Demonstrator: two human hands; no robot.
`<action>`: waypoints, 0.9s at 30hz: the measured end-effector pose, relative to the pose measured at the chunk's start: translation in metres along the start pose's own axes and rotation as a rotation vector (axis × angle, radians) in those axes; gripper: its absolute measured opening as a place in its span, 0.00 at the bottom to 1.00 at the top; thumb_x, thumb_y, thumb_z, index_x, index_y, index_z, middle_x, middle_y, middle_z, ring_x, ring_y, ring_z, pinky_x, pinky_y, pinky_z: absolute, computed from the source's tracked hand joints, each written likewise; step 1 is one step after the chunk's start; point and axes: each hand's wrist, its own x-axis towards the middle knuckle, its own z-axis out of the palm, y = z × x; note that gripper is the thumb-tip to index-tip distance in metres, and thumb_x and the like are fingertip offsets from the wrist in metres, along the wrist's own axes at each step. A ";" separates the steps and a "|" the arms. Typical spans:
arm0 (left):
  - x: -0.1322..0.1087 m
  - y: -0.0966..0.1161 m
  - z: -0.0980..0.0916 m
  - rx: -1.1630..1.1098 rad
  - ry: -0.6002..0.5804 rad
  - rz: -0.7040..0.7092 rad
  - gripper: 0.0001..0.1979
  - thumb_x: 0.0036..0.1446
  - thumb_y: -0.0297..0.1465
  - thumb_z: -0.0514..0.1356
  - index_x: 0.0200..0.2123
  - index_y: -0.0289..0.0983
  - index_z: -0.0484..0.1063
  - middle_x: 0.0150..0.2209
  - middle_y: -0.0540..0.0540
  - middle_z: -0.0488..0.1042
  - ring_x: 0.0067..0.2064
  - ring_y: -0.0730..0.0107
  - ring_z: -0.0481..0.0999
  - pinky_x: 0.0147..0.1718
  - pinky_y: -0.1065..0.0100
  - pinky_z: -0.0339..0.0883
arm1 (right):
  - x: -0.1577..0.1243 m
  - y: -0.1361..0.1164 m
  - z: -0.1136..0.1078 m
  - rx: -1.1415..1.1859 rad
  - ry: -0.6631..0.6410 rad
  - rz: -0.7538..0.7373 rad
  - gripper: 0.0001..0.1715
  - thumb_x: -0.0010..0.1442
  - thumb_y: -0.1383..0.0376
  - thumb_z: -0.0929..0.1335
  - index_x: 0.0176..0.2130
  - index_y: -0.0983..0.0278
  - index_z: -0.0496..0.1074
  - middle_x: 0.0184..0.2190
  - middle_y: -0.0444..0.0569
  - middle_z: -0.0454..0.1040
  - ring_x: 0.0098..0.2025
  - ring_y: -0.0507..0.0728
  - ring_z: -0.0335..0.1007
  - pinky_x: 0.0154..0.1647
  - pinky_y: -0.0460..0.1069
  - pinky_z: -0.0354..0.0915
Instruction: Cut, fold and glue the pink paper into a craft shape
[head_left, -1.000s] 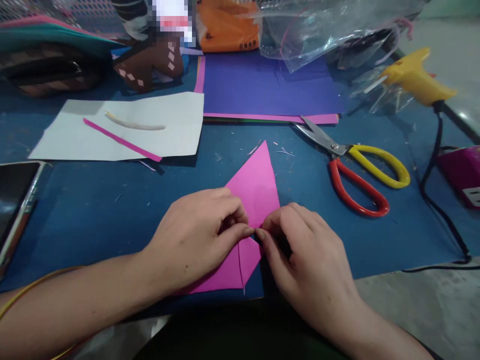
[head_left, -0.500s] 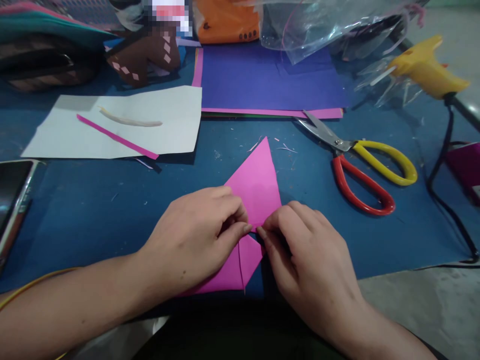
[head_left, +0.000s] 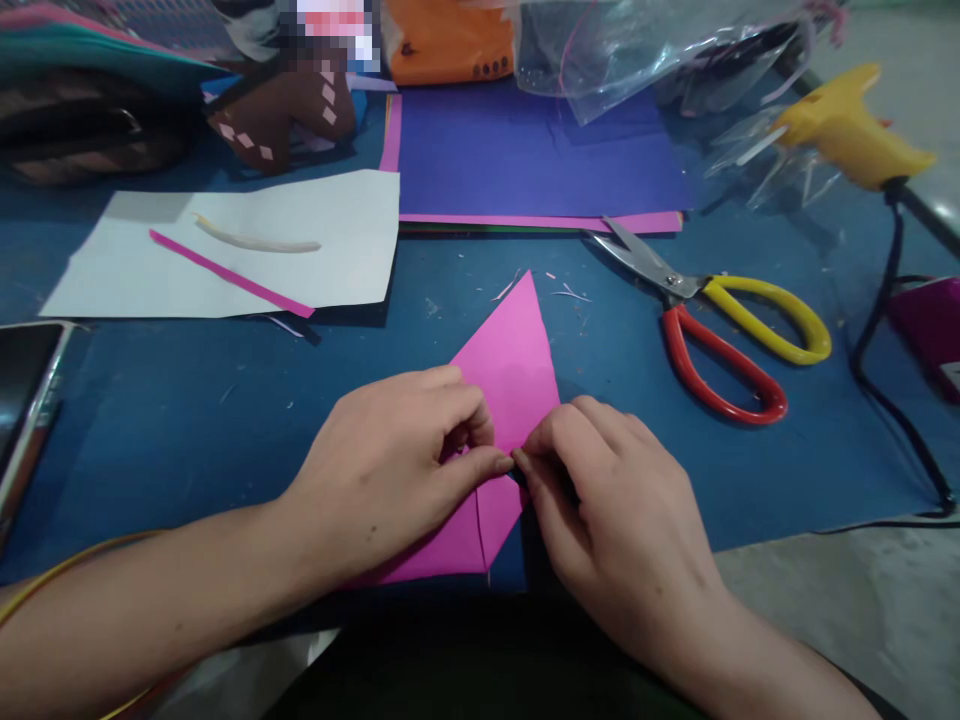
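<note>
A folded sheet of pink paper (head_left: 517,370) lies at the table's front edge, one pointed corner aimed away from me. My left hand (head_left: 409,460) rests over its left part, thumb and fingers closed on the paper near the middle fold. Opposite it, my right hand (head_left: 611,490) pinches the paper's right edge between thumb and forefinger. The two thumb tips almost meet at the fold. Part of the paper is hidden beneath my left hand. Scissors (head_left: 679,285) with one yellow and one red handle lie partly open to the right, apart from both hands.
Behind are a white sheet (head_left: 352,240) carrying a pink strip (head_left: 225,272), and a stack topped by purple paper (head_left: 532,150). A yellow glue gun (head_left: 855,130) with a black cord sits at the right. A phone (head_left: 26,400) lies at the left edge.
My left thumb has slid slightly right along the fold, closer to my right thumb. Both hands keep hold of the pink paper; the view has shifted slightly.
</note>
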 end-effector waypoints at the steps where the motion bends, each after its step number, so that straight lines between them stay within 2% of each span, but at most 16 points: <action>1: 0.000 0.001 0.000 0.005 0.002 -0.010 0.13 0.57 0.40 0.65 0.25 0.40 0.71 0.26 0.54 0.71 0.28 0.72 0.68 0.25 0.68 0.54 | 0.000 0.000 0.000 -0.004 -0.001 -0.001 0.09 0.61 0.72 0.65 0.29 0.64 0.66 0.26 0.45 0.66 0.27 0.55 0.59 0.29 0.50 0.50; 6: 0.003 0.005 -0.003 0.013 -0.031 -0.038 0.12 0.57 0.38 0.64 0.24 0.40 0.70 0.26 0.54 0.71 0.27 0.72 0.68 0.24 0.68 0.53 | 0.000 0.000 0.001 -0.041 -0.008 -0.002 0.10 0.62 0.72 0.64 0.29 0.63 0.65 0.26 0.45 0.65 0.27 0.55 0.58 0.29 0.50 0.50; 12: 0.003 0.007 -0.005 0.059 -0.073 0.004 0.10 0.58 0.32 0.61 0.25 0.39 0.68 0.25 0.53 0.69 0.28 0.71 0.67 0.25 0.68 0.53 | 0.000 0.001 0.001 -0.074 -0.016 -0.010 0.09 0.62 0.72 0.63 0.29 0.63 0.65 0.27 0.46 0.66 0.27 0.56 0.57 0.29 0.51 0.50; 18: 0.004 0.007 -0.008 0.076 -0.116 0.003 0.12 0.58 0.32 0.60 0.23 0.39 0.66 0.25 0.52 0.69 0.27 0.71 0.66 0.25 0.67 0.52 | 0.000 0.002 0.000 -0.056 -0.030 0.001 0.09 0.60 0.73 0.65 0.29 0.62 0.65 0.26 0.45 0.66 0.28 0.55 0.58 0.30 0.50 0.50; 27: 0.003 0.007 -0.006 0.118 -0.102 0.047 0.09 0.60 0.31 0.57 0.26 0.39 0.67 0.26 0.51 0.69 0.28 0.69 0.67 0.25 0.66 0.52 | 0.001 0.001 0.002 -0.068 -0.018 -0.002 0.09 0.59 0.73 0.65 0.29 0.62 0.65 0.26 0.45 0.66 0.27 0.56 0.58 0.29 0.51 0.50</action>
